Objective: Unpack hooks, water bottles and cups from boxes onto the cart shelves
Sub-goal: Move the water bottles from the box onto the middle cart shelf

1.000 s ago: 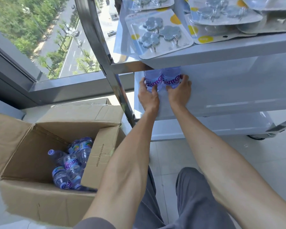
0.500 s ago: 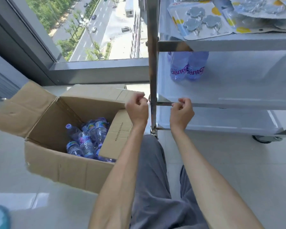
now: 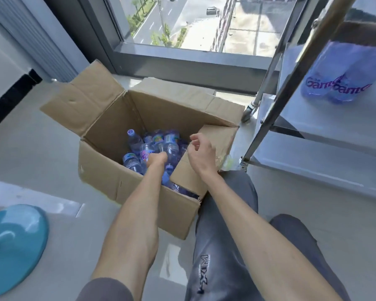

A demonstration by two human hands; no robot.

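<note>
- Water bottles [image 3: 156, 146] were piled loose in the open cardboard box [image 3: 109, 170] on the floor; two more [image 3: 339, 83] stood on the cart shelf [image 3: 313, 118].
- Left hand [image 3: 157, 159] was down among them, fingers curled, probably round one, hard to tell.
- Right hand [image 3: 201, 155] hovered over the box flap, fingers loosely bent, holding nothing.

We see a plain brown cardboard box [image 3: 126, 181] holding clear water bottles [image 3: 152, 146] with purple-and-blue labels and pale caps. On the silvery-grey cart shelf [image 3: 326, 120] stand two bottles [image 3: 343, 77] tinted blue-violet, their lettering magenta. Beside the box we see grey trousers [image 3: 224, 235] with dark lettering, and a glossy turquoise object [image 3: 13, 242] on the pale grey floor [image 3: 35, 153].
</note>
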